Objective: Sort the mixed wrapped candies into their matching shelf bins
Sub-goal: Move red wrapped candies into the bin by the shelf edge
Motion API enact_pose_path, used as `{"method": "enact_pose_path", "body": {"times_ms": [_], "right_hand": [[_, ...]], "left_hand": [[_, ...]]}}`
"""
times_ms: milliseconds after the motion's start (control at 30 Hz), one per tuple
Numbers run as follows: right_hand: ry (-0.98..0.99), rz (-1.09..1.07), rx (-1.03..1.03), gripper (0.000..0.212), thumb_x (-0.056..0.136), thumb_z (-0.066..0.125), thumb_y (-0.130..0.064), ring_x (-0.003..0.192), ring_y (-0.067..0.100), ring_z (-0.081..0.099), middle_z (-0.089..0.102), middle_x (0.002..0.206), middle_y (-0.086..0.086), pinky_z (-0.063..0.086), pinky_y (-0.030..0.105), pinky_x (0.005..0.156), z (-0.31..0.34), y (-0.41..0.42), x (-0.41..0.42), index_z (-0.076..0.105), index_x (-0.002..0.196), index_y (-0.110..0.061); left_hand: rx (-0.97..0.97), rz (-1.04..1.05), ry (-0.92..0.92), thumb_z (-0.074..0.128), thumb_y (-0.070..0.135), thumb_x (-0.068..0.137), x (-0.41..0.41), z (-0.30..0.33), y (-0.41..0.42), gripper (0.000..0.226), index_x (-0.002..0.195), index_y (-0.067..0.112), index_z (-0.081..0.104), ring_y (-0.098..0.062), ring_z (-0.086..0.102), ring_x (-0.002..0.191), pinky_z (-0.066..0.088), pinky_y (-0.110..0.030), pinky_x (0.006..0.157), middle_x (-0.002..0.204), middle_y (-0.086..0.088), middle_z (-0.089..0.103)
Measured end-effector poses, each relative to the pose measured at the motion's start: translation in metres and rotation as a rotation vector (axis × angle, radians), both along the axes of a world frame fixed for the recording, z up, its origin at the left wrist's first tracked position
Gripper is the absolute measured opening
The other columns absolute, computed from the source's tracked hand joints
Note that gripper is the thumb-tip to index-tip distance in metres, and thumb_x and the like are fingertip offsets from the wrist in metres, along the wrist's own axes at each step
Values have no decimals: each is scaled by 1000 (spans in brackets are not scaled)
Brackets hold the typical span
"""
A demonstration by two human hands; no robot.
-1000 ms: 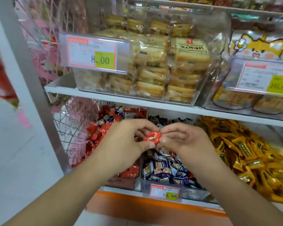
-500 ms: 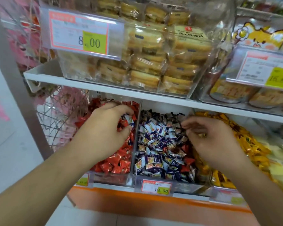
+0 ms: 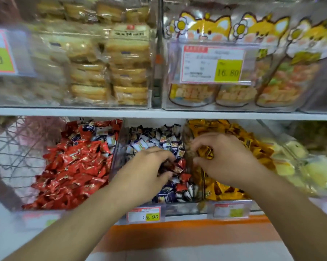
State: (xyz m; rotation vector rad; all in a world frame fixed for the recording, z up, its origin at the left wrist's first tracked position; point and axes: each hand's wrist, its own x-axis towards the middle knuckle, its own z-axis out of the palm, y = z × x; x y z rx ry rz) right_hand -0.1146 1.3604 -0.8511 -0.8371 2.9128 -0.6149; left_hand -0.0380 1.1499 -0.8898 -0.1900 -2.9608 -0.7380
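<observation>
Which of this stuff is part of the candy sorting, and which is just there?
In the job: left hand in the blue bin; right hand over the yellow bin; red bin; stray red candies.

Just there: cakes; fox bags; price tags.

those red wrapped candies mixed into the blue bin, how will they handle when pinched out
The red wrapped candies look small, so probably light and easy to pinch. Their shiny foil may be slippery and crinkle. Lying loose among the blue wrapped candies, neighbours will likely shift or come along under the left hand.
</observation>
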Motion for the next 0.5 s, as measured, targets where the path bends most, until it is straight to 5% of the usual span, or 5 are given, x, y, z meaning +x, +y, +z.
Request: {"method": "enact_pose_path", "body": {"times_ms": [100, 200, 500], "right_hand": [[-10, -10, -37, 14, 93, 76, -30, 134, 13, 51, 60, 136, -15, 45, 35, 114, -4, -1, -3, 73, 105, -34], [-16, 8, -55, 14, 94, 75, -26, 133, 12, 52, 60, 134, -13, 46, 33, 112, -5, -1, -5, 74, 106, -31], [-66, -5, -89, 10, 93, 75, -28, 124, 15, 56, 58, 133, -13, 52, 33, 101, -6, 1, -10, 70, 101, -32]], "left_hand": [[-16, -48, -150, 74, 40, 92, -27, -18, 19, 45, 134, 33, 60, -13, 60, 111, 54, -35, 96, 125, 8, 62], [-48, -70, -251, 78, 31, 89, -43, -31, 22, 49, 135, 32, 63, -13, 65, 111, 55, -29, 94, 124, 8, 69], [-165, -41, -198, 79, 28, 88, -36, -19, 12, 19, 107, 30, 77, -4, 66, 93, 57, -25, 88, 106, 13, 72]]}}
